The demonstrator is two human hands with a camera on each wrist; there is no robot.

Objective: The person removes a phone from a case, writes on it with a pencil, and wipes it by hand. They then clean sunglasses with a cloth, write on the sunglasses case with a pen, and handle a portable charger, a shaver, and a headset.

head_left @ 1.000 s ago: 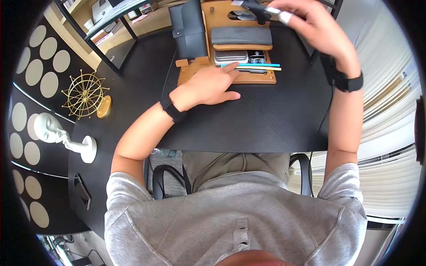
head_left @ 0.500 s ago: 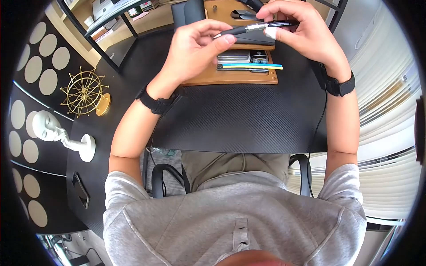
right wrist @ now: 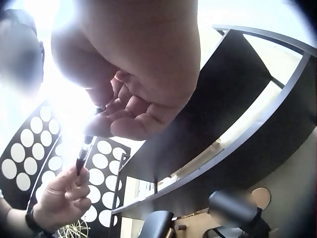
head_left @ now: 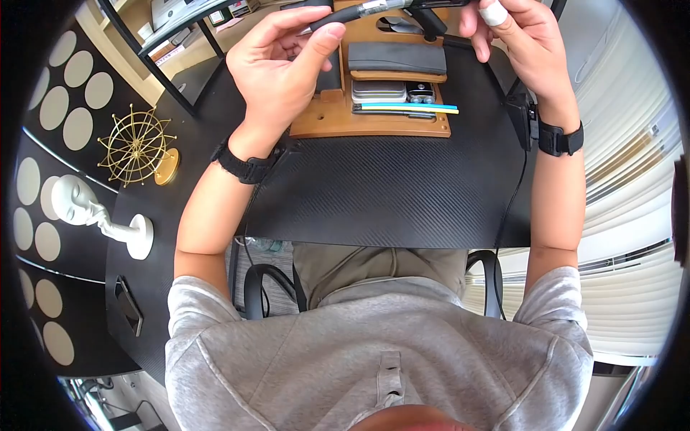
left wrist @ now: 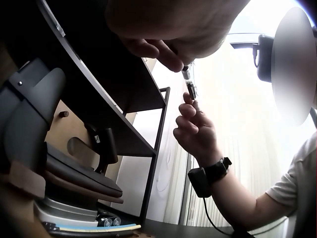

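Observation:
A pen (head_left: 374, 7) with a dark grip and a clear middle is held up between my two hands, above a wooden desk organizer (head_left: 323, 131). My left hand (head_left: 277, 75) pinches its dark end between thumb and fingers. At the other end, my right hand (head_left: 528, 54), with a white wrap on its thumb, grips the pen near the top edge of the head view. The right wrist view shows the pen (right wrist: 85, 148) spanning from the left hand (right wrist: 64, 198) to the right hand (right wrist: 133, 99).
On the organizer sit a dark grey case (head_left: 397, 57), a metal tin (head_left: 377, 92) and blue and yellow sticks (head_left: 424, 108). A gold wheel ornament (head_left: 136, 147), a white head sculpture (head_left: 75, 201) and a phone (head_left: 129, 305) stand or lie at left. Black shelving (left wrist: 138, 134) rises behind.
My left hand left the organizer and took the pen's dark end. The right hand brought the pen over from the organizer's back. Since then, both hands have raised it toward the top of the view.

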